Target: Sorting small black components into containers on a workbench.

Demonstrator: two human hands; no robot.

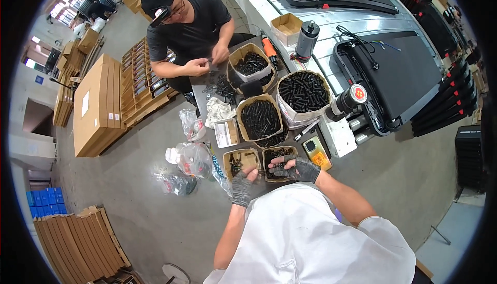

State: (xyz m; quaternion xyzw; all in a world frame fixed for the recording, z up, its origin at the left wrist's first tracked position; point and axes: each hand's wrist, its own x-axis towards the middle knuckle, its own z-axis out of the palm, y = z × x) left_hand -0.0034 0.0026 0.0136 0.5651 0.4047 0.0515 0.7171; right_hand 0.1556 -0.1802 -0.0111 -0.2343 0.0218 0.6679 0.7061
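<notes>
My left hand (243,185), in a grey fingerless glove, is at the near edge of a small carton of black bolts (236,162). Its thumb and fingers are closed, and a thin dark piece seems to show at their tips. Over a second small carton of black ring-like parts (273,154) is my right hand (295,168), gloved the same way. Its fingers curl around a small black ring-like part (281,165). The fingertips of both hands point toward each other, a short gap apart. Behind them stands a larger carton of black cylindrical parts (260,118).
Another person (191,35) works across the table, handling a small piece. More part-filled cartons (303,93), an orange power tool (269,48), a phone (316,152) and a white cloth (219,112) crowd the table. Plastic bags (192,159) hang at its left; a roller conveyor (321,20) carries black panels.
</notes>
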